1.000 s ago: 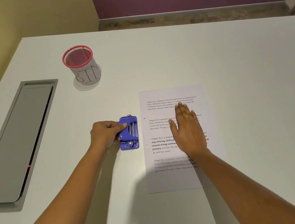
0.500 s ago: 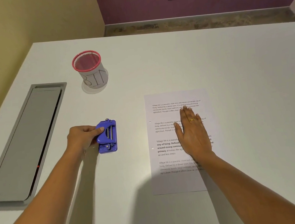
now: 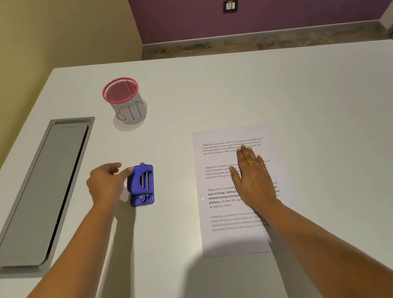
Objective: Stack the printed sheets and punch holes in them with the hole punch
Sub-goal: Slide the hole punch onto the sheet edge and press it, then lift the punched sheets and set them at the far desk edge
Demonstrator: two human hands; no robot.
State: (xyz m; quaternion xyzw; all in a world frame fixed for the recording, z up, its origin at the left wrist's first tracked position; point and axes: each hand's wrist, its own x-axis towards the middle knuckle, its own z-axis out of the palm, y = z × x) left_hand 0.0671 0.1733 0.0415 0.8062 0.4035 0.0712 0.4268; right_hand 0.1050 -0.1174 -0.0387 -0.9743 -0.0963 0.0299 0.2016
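Pressing flat with straight fingers, the right hand lies on the printed sheets. At their 9 o'clock, apart on the worktop, sits the hole punch; the left hand, grip slack and half open, touches its 10 o'clock corner with the thumb tip.

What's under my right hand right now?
The right hand lies flat on the printed sheets, which show two punched holes near the left edge. It hides part of the text; how many sheets are stacked cannot be told.
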